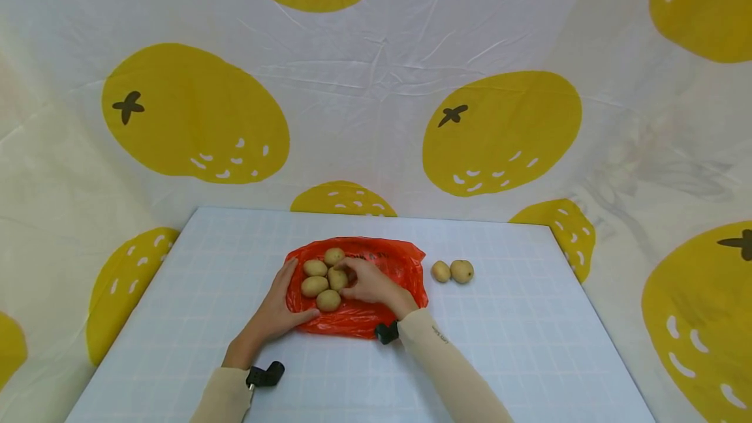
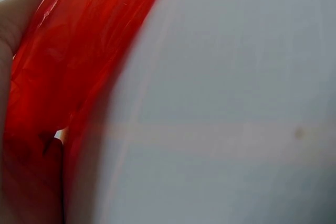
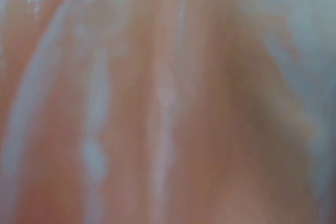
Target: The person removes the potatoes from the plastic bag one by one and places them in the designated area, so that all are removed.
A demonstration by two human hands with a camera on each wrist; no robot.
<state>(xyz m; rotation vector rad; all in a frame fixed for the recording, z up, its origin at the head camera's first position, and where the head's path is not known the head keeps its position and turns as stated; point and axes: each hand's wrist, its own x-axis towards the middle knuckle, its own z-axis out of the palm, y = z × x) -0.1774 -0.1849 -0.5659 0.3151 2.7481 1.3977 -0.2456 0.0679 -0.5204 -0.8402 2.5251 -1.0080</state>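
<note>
A red plastic bag (image 1: 370, 325) lies spread on the table, with several potatoes (image 1: 314, 286) grouped on its left part. My left hand (image 1: 276, 305) holds the bag's left edge, its thumb reaching along the front beside the nearest potato. In the left wrist view, red film (image 2: 79, 51) stretches over part of that hand. With thumb and fingertips, my right hand (image 1: 373, 282) pinches a potato (image 1: 337, 279) at the right of the group, reaching over the bag from the front right. The right wrist view is blurred and filled by reddish film (image 3: 131, 129).
Two more potatoes, a smaller one (image 1: 441, 271) and a larger one (image 1: 462, 271), sit side by side on the table right of the bag. The pale table (image 1: 529, 344) ends at a fabric backdrop (image 1: 352, 116) printed with big yellow fruits.
</note>
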